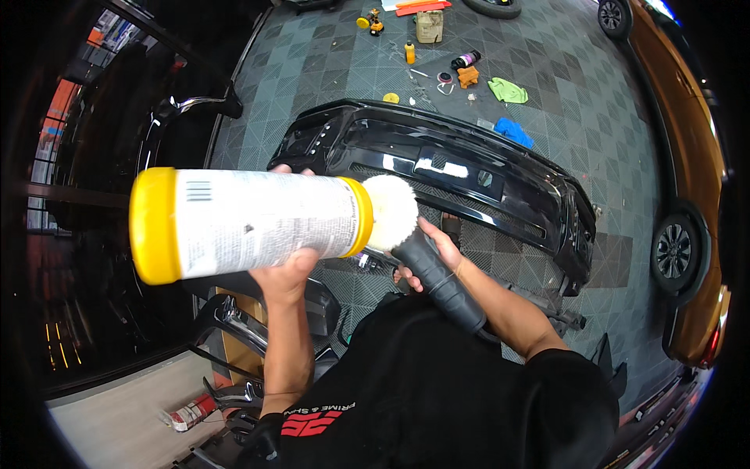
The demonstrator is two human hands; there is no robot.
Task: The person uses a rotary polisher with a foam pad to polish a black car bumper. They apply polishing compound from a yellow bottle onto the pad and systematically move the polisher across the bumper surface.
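Note:
A large yellow bottle (266, 219) with a white printed label lies on its side in my left hand (287, 273). The thumb presses the near side and the fingers wrap round the far side. My right hand (441, 254) grips a black polisher (441, 285) fitted with a round, fluffy white pad (391, 207). The bottle's right end meets the pad's edge in this view; its mouth is hidden, and I cannot tell whether they touch. Beyond both hands a glossy black car bumper (469, 176) stretches across the grey tiled floor.
Farther off lie a green cloth (508, 90), a blue cloth (513, 131), an orange sponge (468, 76), a small yellow bottle (410, 52) and a canister (430, 26). An orange-brown car (672, 156) stands at right. Black car parts (234, 320) crowd the near left.

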